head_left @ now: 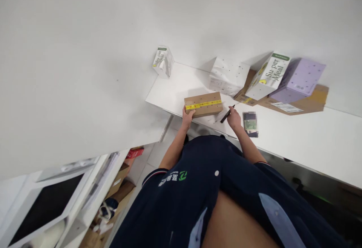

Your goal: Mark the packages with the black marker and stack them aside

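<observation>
A brown cardboard box (204, 105) with yellow printed tape along it lies near the front edge of the white table. My left hand (187, 117) grips its left end, thumb on the front side and fingers partly hidden. Just right of the box, my right hand (234, 117) is closed around a slim black box cutter (225, 116), which slants across the fingers. A thin pale tip shows at the cutter's far end. The cutter and the cardboard box appear apart. Beside my right hand lies a dark, flat item with a green picture (250, 124), partly blurred out.
Along the wall stand a white carton (229, 75), a Su·per Meal box (268, 75) and a lilac box (299, 78), with a larger brown carton (311, 103) around them. Another Su·per Meal box (163, 62) sits at the far left corner. A shelf with a microwave (48, 206) is lower left.
</observation>
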`<state>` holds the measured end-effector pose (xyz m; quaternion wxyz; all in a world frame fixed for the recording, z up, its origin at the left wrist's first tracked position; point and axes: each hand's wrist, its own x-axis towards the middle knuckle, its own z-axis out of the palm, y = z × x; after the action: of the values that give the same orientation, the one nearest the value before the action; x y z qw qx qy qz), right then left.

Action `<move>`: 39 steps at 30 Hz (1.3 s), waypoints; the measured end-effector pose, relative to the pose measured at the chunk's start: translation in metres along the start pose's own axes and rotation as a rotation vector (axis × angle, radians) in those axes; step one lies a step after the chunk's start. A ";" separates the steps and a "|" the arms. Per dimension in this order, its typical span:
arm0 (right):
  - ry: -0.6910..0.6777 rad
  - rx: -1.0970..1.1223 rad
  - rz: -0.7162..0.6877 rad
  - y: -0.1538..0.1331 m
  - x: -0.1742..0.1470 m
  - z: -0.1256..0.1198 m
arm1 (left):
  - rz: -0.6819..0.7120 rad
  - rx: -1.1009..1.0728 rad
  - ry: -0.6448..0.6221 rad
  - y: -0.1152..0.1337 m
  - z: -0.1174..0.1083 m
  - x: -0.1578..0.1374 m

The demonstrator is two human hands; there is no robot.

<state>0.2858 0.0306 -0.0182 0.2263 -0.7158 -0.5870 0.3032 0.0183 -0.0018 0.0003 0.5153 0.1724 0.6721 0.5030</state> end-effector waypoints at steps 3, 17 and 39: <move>-0.165 -0.261 0.005 0.010 0.007 0.013 | -0.019 -0.001 -0.006 0.001 0.002 0.002; 0.111 -0.509 0.276 0.059 -0.025 -0.020 | -0.013 -0.009 -0.001 0.000 0.002 -0.001; -0.069 0.755 0.734 0.050 -0.059 -0.055 | 0.026 0.004 -0.020 0.000 0.007 0.005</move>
<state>0.3517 -0.0361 -0.0029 0.3280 -0.7323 -0.1548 0.5763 0.0221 0.0055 -0.0018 0.5150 0.1873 0.6658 0.5064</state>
